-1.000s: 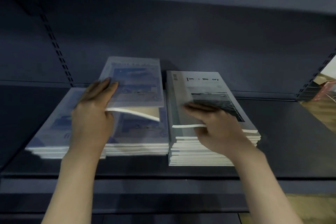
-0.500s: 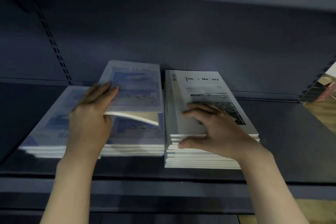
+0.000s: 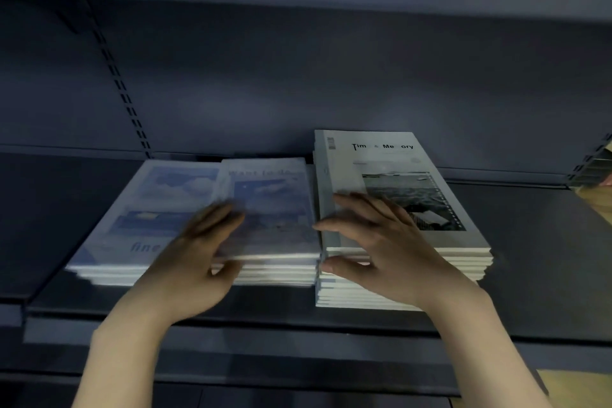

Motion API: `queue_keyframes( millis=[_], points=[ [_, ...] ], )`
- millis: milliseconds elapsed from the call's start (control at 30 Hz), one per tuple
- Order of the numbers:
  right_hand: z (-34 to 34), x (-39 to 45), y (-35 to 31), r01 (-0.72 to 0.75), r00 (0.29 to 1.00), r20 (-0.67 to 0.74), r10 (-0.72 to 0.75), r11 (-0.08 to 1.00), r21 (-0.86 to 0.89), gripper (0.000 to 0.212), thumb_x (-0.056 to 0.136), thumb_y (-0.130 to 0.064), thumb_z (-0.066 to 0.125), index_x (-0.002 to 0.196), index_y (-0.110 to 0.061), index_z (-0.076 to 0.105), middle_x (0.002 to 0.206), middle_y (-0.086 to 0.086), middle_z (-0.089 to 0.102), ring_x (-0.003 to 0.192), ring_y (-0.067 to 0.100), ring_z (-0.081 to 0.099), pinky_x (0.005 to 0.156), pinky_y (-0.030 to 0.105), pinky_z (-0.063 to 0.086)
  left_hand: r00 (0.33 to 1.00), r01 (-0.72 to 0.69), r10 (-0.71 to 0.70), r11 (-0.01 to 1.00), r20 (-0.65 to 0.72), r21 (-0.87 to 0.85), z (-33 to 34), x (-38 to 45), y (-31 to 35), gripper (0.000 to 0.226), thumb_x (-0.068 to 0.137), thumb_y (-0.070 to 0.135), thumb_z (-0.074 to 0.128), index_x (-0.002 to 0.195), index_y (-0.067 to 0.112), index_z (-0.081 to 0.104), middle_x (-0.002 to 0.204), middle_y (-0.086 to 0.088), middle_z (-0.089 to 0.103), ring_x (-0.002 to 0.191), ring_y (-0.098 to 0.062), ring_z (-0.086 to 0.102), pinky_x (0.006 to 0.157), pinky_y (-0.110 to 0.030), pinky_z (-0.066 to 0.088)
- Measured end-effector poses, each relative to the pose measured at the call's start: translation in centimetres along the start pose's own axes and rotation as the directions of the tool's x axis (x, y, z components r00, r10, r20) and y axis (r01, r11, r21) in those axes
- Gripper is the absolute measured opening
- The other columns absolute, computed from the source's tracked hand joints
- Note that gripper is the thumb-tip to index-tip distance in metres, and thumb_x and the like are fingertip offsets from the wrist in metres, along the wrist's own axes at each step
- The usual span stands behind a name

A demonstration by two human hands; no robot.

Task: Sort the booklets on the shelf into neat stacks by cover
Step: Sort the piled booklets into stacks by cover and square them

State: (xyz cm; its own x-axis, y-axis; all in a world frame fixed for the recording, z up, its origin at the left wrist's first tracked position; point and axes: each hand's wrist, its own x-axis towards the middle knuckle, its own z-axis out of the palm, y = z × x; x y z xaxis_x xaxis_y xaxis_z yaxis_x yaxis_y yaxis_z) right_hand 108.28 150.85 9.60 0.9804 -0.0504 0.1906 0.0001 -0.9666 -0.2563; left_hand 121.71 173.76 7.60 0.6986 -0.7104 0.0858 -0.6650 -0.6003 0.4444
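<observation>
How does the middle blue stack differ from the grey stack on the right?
The middle blue stack has a sky-picture cover; the grey stack has a pale cover with a black-and-white photo. The grey stack stands taller than the blue stack. The left hand is at the blue stack's front edge; the right hand rests spread on the grey stack. Both lie flat, side by side, on the shelf.

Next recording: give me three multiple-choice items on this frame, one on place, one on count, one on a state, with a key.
1. Where is the grey "Time & Memory" stack?
A. right of the blue stacks
B. left of them
C. on the shelf above

2. How many booklet stacks sit on the shelf?
A. one
B. three
C. five

3. What is the right hand doing?
A. hanging idle
B. gripping a pen
C. resting spread on the grey stack

Key: 1 A, it adjoins the middle blue stack. 2 B, two blue, including the left blue stack, plus one grey. 3 C, fingers on the cover, thumb at the front edge.
</observation>
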Motion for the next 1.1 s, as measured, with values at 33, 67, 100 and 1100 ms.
queue_keyframes(
  millis=[33, 67, 100, 1100],
  points=[
    [0.0, 0.0, 0.0, -0.002, 1.000, 0.005, 0.002, 1.000, -0.003, 0.057, 0.075, -0.072, 0.031, 0.126, -0.051, 0.045, 0.148, -0.013, 0.029, 0.135, 0.004, 0.012, 0.110, 0.037, 0.010, 1.000, 0.014, -0.014, 1.000, 0.025, -0.007, -0.1, -0.1, 0.1, 0.081, 0.072, 0.066, 0.042, 0.143, 0.040, 0.014, 0.144, 0.031, -0.005, 0.132, 0.013, -0.011, 0.106, -0.011, 0.001],
    [-0.1, 0.0, -0.1, -0.004, 1.000, 0.023, 0.004, 1.000, -0.005, 0.058, 0.074, -0.072, 0.029, 0.127, -0.052, 0.042, 0.149, -0.014, 0.026, 0.135, 0.002, 0.010, 0.110, 0.035, 0.009, 0.999, 0.016, -0.017, 1.000, 0.036, 0.008, -0.1, -0.2, 0.2, 0.090, 0.063, 0.079, 0.034, 0.142, 0.043, 0.011, 0.143, 0.033, -0.007, 0.133, 0.012, -0.012, 0.110, -0.016, 0.005],
    [-0.3, 0.0, -0.1, -0.008, 0.999, 0.049, 0.009, 1.000, -0.005, 0.060, 0.073, -0.074, 0.026, 0.128, -0.054, 0.038, 0.150, -0.016, 0.022, 0.136, 0.002, 0.007, 0.110, 0.034, 0.006, 1.000, 0.002, -0.003, 0.999, 0.029, 0.036, 0.0, -0.1, 0.3, 0.097, 0.057, 0.086, 0.028, 0.142, 0.043, 0.010, 0.143, 0.033, -0.007, 0.134, 0.011, -0.011, 0.111, -0.020, 0.007],
    [-6.2, -5.1, 4.5, -0.511, 0.841, 0.152, 0.520, 0.854, -0.098, 0.102, 0.075, -0.065, 0.058, 0.140, -0.049, -0.019, 0.156, 0.006, -0.008, 0.144, 0.026, -0.004, 0.115, 0.051, 0.004, 1.000, -0.023, 0.025, 0.889, 0.000, 0.458, 3.1, 3.0, 14.1, 0.082, 0.081, 0.070, 0.039, 0.146, 0.026, 0.014, 0.150, 0.002, 0.027, 0.140, -0.020, 0.016, 0.113, -0.038, 0.009]
  ],
)
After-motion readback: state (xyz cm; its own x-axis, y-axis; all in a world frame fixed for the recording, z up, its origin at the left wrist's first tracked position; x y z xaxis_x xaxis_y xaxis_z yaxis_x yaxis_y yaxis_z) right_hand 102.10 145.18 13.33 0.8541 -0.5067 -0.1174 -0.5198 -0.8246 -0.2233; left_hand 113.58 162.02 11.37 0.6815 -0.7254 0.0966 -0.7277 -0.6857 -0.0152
